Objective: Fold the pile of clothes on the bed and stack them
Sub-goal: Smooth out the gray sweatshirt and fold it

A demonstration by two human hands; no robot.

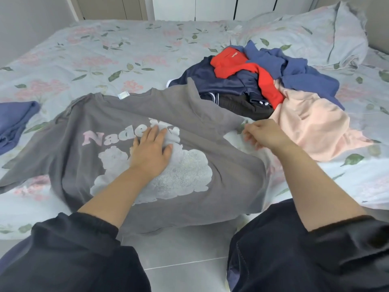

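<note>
A grey printed cotton T-shirt [189,114] lies spread at the bed [105,49]'s near edge. The left hand [150,148] presses its print, fingers straight. The right hand [263,134] curls its fingers beside the sleeve; whether they pinch cloth is unclear. Farther right sits a jumbled pile of red, navy and pink clothes [263,81].

Grey T-shirt [84,131] — matt soft cloth, cracked chalky print. Navy garment [227,83] in pile — faint satin sheen. Bedsheet [84,51] — matt floral cotton. Floor tiles [185,249] smooth.
</note>
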